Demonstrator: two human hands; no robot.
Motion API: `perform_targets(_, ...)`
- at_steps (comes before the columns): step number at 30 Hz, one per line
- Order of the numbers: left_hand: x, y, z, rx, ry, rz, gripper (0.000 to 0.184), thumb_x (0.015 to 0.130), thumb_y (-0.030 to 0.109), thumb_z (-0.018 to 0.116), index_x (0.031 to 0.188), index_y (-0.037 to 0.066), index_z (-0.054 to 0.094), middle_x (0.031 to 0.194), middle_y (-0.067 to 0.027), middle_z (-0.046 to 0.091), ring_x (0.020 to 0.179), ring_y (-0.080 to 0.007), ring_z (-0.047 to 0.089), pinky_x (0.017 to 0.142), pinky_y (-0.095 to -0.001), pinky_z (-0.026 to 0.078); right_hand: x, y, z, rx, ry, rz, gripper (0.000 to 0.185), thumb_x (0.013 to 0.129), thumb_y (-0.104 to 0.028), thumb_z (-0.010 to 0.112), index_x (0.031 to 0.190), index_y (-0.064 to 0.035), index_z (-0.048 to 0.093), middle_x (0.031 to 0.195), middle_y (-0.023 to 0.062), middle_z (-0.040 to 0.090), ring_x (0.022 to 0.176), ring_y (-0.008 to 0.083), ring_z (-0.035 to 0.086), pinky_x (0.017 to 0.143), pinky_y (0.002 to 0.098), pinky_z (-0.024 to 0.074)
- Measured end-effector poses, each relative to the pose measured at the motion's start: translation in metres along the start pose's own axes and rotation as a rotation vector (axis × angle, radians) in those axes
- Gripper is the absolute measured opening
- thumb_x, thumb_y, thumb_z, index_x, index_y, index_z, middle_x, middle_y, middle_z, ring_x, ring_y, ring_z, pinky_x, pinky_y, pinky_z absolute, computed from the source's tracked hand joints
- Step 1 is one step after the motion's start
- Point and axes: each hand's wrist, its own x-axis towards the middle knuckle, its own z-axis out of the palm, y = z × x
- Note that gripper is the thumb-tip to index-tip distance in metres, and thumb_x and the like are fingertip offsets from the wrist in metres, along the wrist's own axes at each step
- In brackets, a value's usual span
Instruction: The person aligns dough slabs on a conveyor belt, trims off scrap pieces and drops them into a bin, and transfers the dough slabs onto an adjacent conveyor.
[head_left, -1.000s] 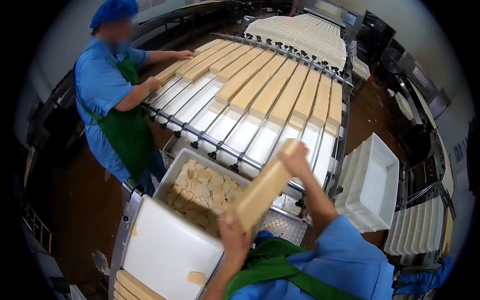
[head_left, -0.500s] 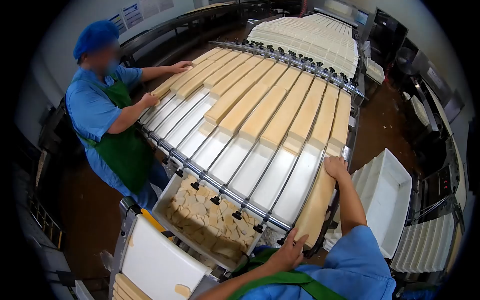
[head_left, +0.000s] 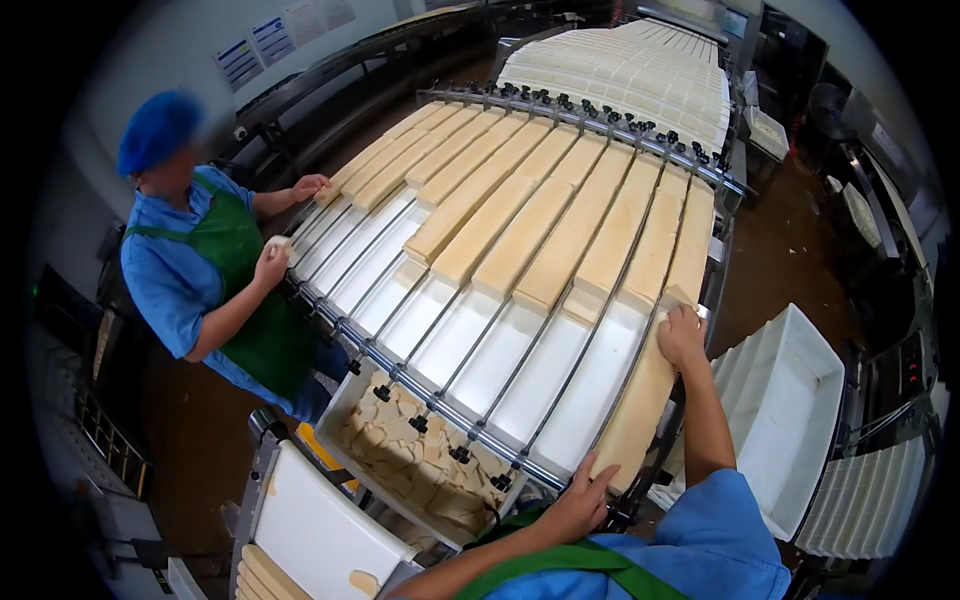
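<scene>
A long pale loaf-like block (head_left: 640, 410) lies in the rightmost lane of the white slotted table (head_left: 470, 335). At its near end my left hand (head_left: 582, 500) rests with the fingers against its side and end. My right hand (head_left: 682, 335) is at its far end, fingers bent around a small pale piece (head_left: 680, 297) where this block meets the one beyond. Several similar blocks (head_left: 550, 240) lie side by side in lanes between thin metal rods. Below the table's near edge, a bin (head_left: 345, 400) holds many pale scraps (head_left: 420, 450).
A co-worker (head_left: 215, 270) in a green apron stands at the left, a small pale piece in one hand. Stacked white trays (head_left: 790, 400) are at the right. A white conveyor (head_left: 320, 525) with pale blocks is at lower left. Black knobs line the table's front bar.
The long block has gone from the air above the bin into the rightmost lane. My right hand now grips a small piece. The co-worker has drawn one hand back with a pale piece.
</scene>
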Motion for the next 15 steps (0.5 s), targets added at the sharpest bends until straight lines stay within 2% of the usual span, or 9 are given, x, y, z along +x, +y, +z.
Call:
perform_targets(4,0.011,-0.006,0.004,-0.006,-0.027,-0.05,0.063,0.079,-0.005,0.054,0.138,0.006,0.034,0.141,-0.0331,0.016,0.099,-0.0413,0.055,0.084,-0.038,0.048,-0.003,0.003,-0.004,-0.075,-0.009,0.004,0.048,0.082,-0.024,0.044,0.124,-0.0012,0.048,0.135,0.0191,0.042,0.129,0.035,0.034,0.106,0.0574,0.0193)
perform_targets(6,0.015,-0.007,0.006,-0.005,-0.031,-0.05,0.063,0.079,-0.005,0.053,0.138,0.005,0.034,0.14,-0.0341,0.016,0.098,-0.0418,0.055,0.083,-0.0382,0.048,-0.008,0.003,0.003,-0.098,0.314,0.033,0.056,0.085,-0.029,0.046,0.135,-0.0041,0.04,0.143,0.0181,0.036,0.135,0.039,0.025,0.108,0.058,0.0144)
perform_targets(7,0.016,-0.008,0.006,-0.005,-0.037,-0.045,0.063,0.079,-0.006,0.053,0.138,0.005,0.034,0.14,-0.0352,0.015,0.097,-0.0423,0.055,0.083,-0.0385,0.049,-0.005,0.006,0.004,-0.096,0.308,0.029,0.056,0.085,-0.029,0.046,0.135,-0.0041,0.04,0.143,0.0181,0.036,0.135,0.039,0.025,0.108,0.058,0.0144)
perform_targets(9,0.02,-0.011,0.008,0.019,-0.04,-0.043,0.063,0.078,-0.007,0.052,0.138,0.005,0.034,0.139,-0.0363,0.015,0.101,-0.0444,0.053,0.085,-0.0388,0.048,0.004,0.008,0.002,0.001,0.048,-0.004,0.063,0.088,-0.038,0.046,0.141,-0.0066,0.031,0.15,0.0144,0.026,0.139,0.0418,0.015,0.11,0.0591,0.0081)
perform_targets(10,0.02,-0.012,0.012,0.042,-0.043,-0.034,0.064,0.078,-0.007,0.052,0.138,0.005,0.034,0.139,-0.0374,0.014,0.105,-0.0465,0.051,0.087,-0.0392,0.047,0.006,0.007,-0.007,-0.085,-0.035,-0.03,0.068,0.09,-0.045,0.045,0.144,-0.0087,0.028,0.154,0.0104,0.019,0.141,0.0401,0.009,0.11,0.0597,0.0039)
perform_targets(11,0.021,-0.014,0.014,0.043,-0.039,-0.04,0.064,0.078,-0.007,0.052,0.138,0.005,0.034,0.139,-0.0374,0.014,0.105,-0.0465,0.051,0.087,-0.0392,0.047,0.012,0.006,-0.006,-0.083,-0.039,-0.036,0.068,0.09,-0.045,0.045,0.144,-0.0087,0.028,0.154,0.0104,0.019,0.141,0.0401,0.009,0.11,0.0597,0.0039)
perform_targets(13,0.021,-0.017,0.017,0.105,0.016,0.023,0.066,0.078,-0.007,0.052,0.139,0.006,0.033,0.138,-0.039,0.015,0.115,-0.0496,0.045,0.091,-0.0395,0.045,0.021,0.009,-0.003,0.0,-0.06,0.013,0.07,0.09,-0.047,0.045,0.146,-0.0092,0.025,0.155,0.0097,0.017,0.142,0.0379,0.009,0.11,0.0602,0.0048)
perform_targets(15,0.022,-0.028,0.031,0.17,0.017,0.005,0.067,0.078,-0.005,0.054,0.14,0.006,0.031,0.139,-0.0387,0.015,0.12,-0.0502,0.041,0.094,-0.0407,0.043,0.026,0.012,0.001,-0.068,-0.062,0.019,0.071,0.091,-0.046,0.044,0.147,-0.0079,0.022,0.155,0.0097,0.016,0.143,0.0356,0.009,0.111,0.0582,0.0094)
